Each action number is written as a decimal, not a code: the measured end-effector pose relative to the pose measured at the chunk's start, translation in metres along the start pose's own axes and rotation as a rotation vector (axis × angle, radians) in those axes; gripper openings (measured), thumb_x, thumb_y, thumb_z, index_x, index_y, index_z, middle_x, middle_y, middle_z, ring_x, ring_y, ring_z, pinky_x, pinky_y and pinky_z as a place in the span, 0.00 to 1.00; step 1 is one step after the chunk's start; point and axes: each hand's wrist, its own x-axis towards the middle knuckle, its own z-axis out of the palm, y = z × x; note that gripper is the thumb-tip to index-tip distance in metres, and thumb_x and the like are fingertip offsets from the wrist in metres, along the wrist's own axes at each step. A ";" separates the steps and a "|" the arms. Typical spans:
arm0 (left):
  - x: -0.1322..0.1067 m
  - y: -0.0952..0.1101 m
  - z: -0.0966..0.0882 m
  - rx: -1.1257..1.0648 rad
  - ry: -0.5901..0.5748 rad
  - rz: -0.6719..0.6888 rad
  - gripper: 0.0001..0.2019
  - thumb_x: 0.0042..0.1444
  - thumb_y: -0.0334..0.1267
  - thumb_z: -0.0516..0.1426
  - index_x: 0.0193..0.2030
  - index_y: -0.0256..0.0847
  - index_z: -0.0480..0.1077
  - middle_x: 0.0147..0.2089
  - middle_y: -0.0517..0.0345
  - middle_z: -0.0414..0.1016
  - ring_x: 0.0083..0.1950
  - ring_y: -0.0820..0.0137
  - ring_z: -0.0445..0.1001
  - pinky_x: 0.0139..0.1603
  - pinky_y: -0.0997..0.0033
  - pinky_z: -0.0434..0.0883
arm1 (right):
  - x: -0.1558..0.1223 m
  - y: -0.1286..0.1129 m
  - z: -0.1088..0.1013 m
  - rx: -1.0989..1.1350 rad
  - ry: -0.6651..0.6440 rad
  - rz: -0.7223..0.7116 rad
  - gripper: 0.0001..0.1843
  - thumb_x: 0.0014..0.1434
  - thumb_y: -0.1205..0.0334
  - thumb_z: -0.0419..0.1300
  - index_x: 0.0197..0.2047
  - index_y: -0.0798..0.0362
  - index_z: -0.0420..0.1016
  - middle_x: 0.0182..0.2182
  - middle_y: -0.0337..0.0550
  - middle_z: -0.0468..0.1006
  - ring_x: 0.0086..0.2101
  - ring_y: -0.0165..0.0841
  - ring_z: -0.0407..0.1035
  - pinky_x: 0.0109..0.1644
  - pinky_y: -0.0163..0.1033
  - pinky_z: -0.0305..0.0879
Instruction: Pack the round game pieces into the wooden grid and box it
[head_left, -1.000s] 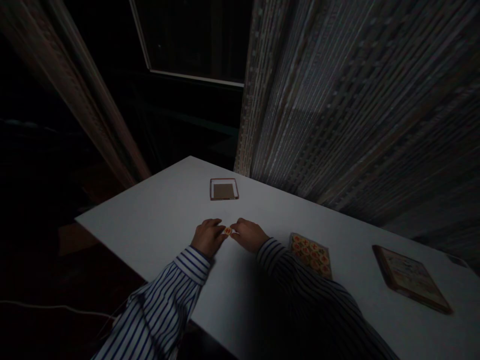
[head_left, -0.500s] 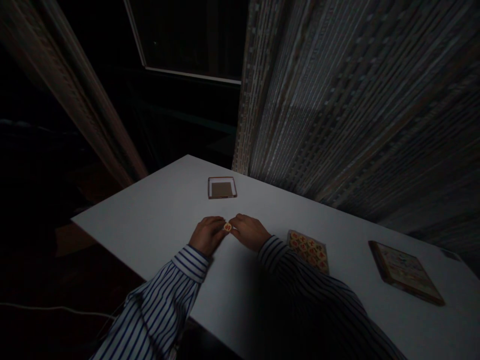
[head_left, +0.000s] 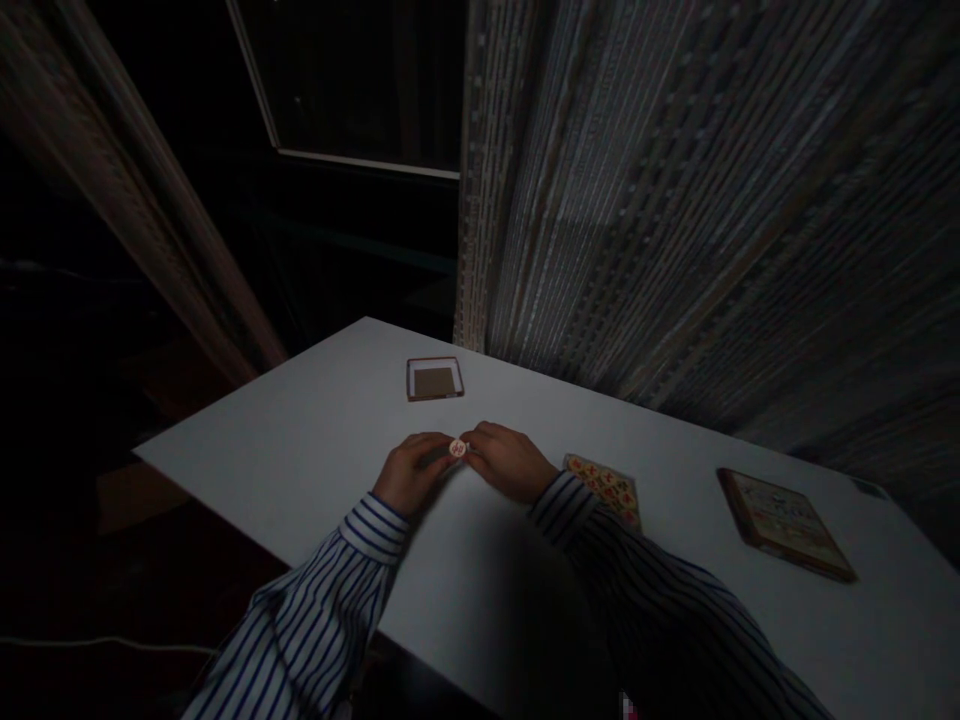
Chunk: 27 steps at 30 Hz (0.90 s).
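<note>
A round, pale Chinese chess piece [head_left: 457,449] with a red character faces me above the white table. My left hand [head_left: 409,472] pinches it from the left, thumb and fingers closed on its edge. From the right, my right hand [head_left: 511,461] has its fingers closed together at the piece's other edge. A small pale bit shows at the right fingertips, too small to make out. Whether more pieces sit behind the front one is hidden. Beside my right wrist lies a flat pack of several Chinese chess pieces [head_left: 611,488] with red characters, partly covered by my sleeve.
An open shallow box [head_left: 411,383] with a brown panel inside stands toward the far edge of the white table [head_left: 315,400]. A flat box with a printed lid [head_left: 787,522] lies at the right. String curtains [head_left: 570,230] hang along the back edge. The room is dark.
My view has shifted slightly, so the boxes appear further left. The right hand has drawn a little to the right, and the piece's face now shows more fully and brighter.
</note>
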 end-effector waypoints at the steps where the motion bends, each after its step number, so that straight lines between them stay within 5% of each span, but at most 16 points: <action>1: 0.000 0.002 0.000 -0.025 0.003 0.001 0.14 0.51 0.45 0.56 0.40 0.40 0.74 0.40 0.52 0.77 0.43 0.65 0.72 0.49 0.61 0.69 | -0.002 0.001 -0.002 0.008 0.014 -0.003 0.14 0.62 0.59 0.47 0.45 0.55 0.69 0.37 0.45 0.71 0.40 0.31 0.65 0.43 0.34 0.58; 12: 0.004 0.044 0.003 -0.233 -0.068 -0.042 0.13 0.49 0.44 0.58 0.37 0.38 0.74 0.38 0.52 0.77 0.41 0.65 0.73 0.47 0.64 0.69 | -0.040 0.004 -0.021 0.114 0.148 0.029 0.15 0.61 0.58 0.49 0.46 0.54 0.70 0.37 0.44 0.72 0.37 0.30 0.66 0.44 0.35 0.59; 27: 0.009 0.088 0.039 -0.354 -0.216 0.019 0.12 0.49 0.40 0.58 0.39 0.39 0.74 0.38 0.53 0.77 0.42 0.66 0.73 0.47 0.64 0.69 | -0.101 0.026 -0.028 0.098 0.289 0.115 0.15 0.61 0.56 0.49 0.44 0.54 0.71 0.34 0.43 0.72 0.35 0.30 0.66 0.41 0.34 0.61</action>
